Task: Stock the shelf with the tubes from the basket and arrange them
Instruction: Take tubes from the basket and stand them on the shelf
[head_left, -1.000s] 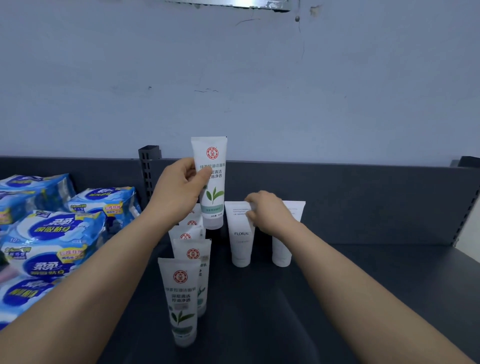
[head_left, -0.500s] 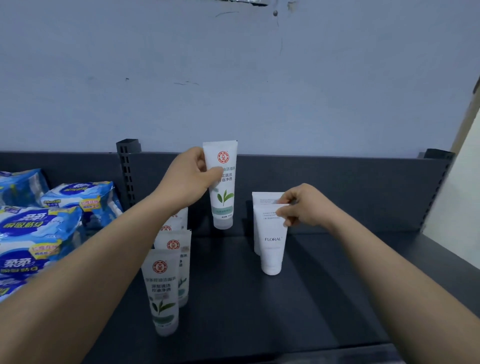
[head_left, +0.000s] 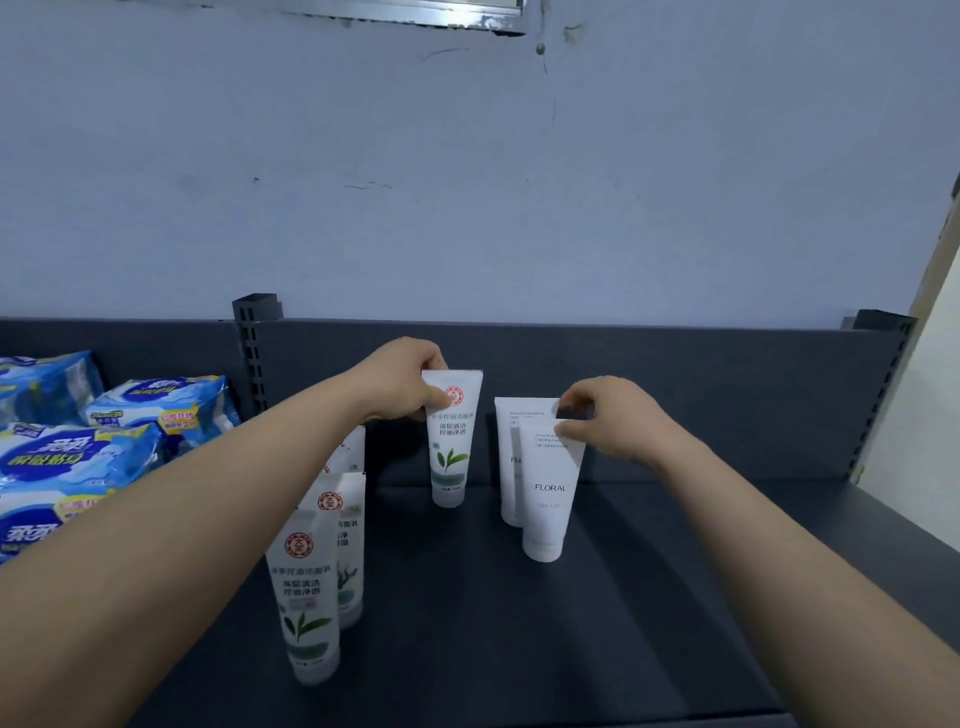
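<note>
My left hand (head_left: 402, 382) grips the top of a white green-leaf tube (head_left: 451, 441) that stands cap-down near the back of the dark shelf (head_left: 519, 649). A row of like green-leaf tubes (head_left: 306, 597) runs toward me on the left, partly behind my forearm. My right hand (head_left: 608, 421) pinches the crimped top of a white FLORAL tube (head_left: 548, 493), upright on its cap. A second FLORAL tube (head_left: 511, 457) stands just behind and left of it. The basket is out of view.
Blue packs of pads (head_left: 67, 457) are piled at the left end of the shelf. A slotted upright post (head_left: 254, 353) and the dark back panel (head_left: 701, 395) close the rear. The shelf's front edge (head_left: 675, 719) runs along the bottom, and a pale wall stands on the right.
My left hand has lowered the green-leaf tube from the air until it stands on the shelf. My right hand has drawn the front FLORAL tube forward, in front of the other.
</note>
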